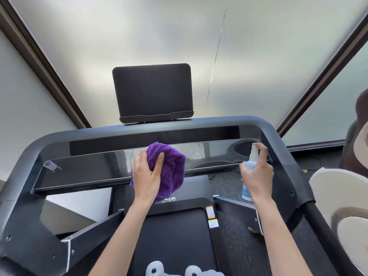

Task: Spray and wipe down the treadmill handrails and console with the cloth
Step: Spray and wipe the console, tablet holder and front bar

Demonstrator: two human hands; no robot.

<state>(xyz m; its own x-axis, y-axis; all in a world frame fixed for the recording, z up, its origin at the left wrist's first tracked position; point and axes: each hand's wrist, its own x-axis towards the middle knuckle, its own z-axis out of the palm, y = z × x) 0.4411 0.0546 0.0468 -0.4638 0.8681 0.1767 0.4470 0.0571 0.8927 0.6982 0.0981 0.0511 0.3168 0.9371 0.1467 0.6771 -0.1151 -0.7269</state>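
Note:
The treadmill's glossy black console panel [83, 172] runs left to right in front of me, framed by a grey curved handrail [199, 121]. My left hand [146, 176] grips a bunched purple cloth [171, 166] pressed on the middle of the panel. My right hand [258, 174] holds a small white spray bottle [250, 165] upright over the panel's right part, index finger on the nozzle top. Fine droplets show on the glass [194, 151] just right of the cloth. A black tablet holder [153, 92] stands above the console.
A small clear cap [50, 165] lies on the panel's left end. The black running belt [175, 236] lies below between the side rails. A stuffed toy and cream round cushions [342, 186] sit at the right. Frosted glass panels with dark frames stand behind.

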